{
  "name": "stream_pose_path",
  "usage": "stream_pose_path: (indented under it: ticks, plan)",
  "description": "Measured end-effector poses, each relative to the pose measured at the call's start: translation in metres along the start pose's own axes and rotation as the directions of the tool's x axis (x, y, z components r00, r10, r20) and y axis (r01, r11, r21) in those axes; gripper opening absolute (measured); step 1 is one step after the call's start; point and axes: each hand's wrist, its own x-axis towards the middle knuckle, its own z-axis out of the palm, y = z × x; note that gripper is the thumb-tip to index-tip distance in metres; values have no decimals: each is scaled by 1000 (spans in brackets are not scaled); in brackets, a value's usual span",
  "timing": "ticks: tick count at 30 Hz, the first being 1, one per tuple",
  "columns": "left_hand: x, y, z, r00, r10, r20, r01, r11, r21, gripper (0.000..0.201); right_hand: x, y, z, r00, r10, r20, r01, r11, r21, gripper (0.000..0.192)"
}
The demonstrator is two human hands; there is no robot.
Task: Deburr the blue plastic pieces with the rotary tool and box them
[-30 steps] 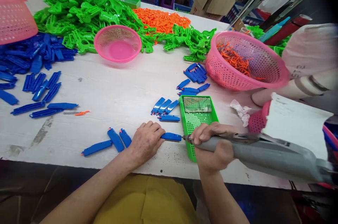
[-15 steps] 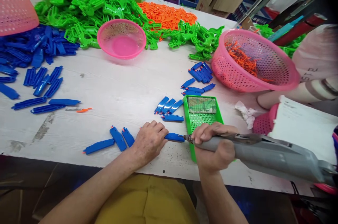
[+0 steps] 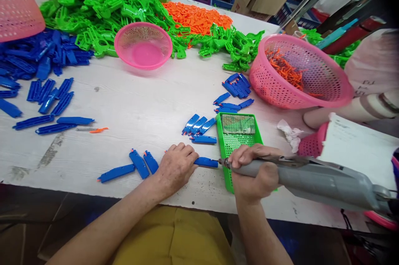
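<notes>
Near the front of the table, my left hand (image 3: 177, 167) is closed over a blue plastic piece (image 3: 206, 162), pressing it against the white tabletop. The piece's right end sticks out past my fingertips. My right hand (image 3: 254, 173) grips a grey electric screwdriver (image 3: 324, 179), held nearly level. Its tip is at the right end of the blue piece; whether they touch I cannot tell. Below the tool lies a green perforated tray (image 3: 230, 177), partly hidden by my right hand. To the left of my left hand are a few similar blue pieces (image 3: 139, 164) with orange tips.
More blue pieces (image 3: 199, 125) lie beside the tray. At the back are a green plastic heap (image 3: 102, 3), orange parts (image 3: 199, 17) and a pink basket (image 3: 143, 46). A larger pink basket (image 3: 330, 94) with orange bits stands right. A blue pile (image 3: 46, 55) fills the left.
The screwdriver's tip has drawn back very slightly to the right, and its rear end has dipped a little. My left hand and the blue piece stay in place.
</notes>
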Motion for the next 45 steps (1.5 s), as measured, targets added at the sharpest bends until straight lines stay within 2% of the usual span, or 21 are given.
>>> stream_pose_path:
  ticks: [11, 20, 24, 26, 28, 31, 35, 45]
  plan:
    - [0, 1, 0, 1000, 6, -14, -6, 1000, 4, 11, -2, 4, 3, 1000, 1, 10, -1, 1000, -28, 14]
    - [1, 1, -1, 1000, 8, 1, -8, 1000, 22, 11, -5, 10, 6, 992, -32, 119, 37, 998, -47, 15]
    - [1, 0, 0, 1000, 18, -22, -18, 1000, 17, 9, -2, 8, 2, 992, -4, 126, 6, 1000, -15, 16]
    - [0, -1, 1, 999, 19, -36, -18, 1000, 13, 9, 5, 2, -6, 996, -12, 94, 10, 1000, 21, 18]
    - [0, -1, 1, 999, 23, -47, -23, 1000, 5, 9, 14, -4, -18, 998, -66, 19, 66, 998, 22, 20]
    - [-1, -1, 1, 998, 32, -62, -32, 999, 0, 8, 26, -9, -37, 982, -158, -101, 153, 986, -61, 24]
    - [-1, -3, 1, 995, 49, -89, -49, 999, 10, 7, 32, -5, -53, 966, -157, -206, 123, 978, -167, 24]
    - [-1, -6, 1, 993, 75, -96, -75, 997, 10, 9, 22, -3, -60, 971, -125, -205, 91, 981, -169, 19]
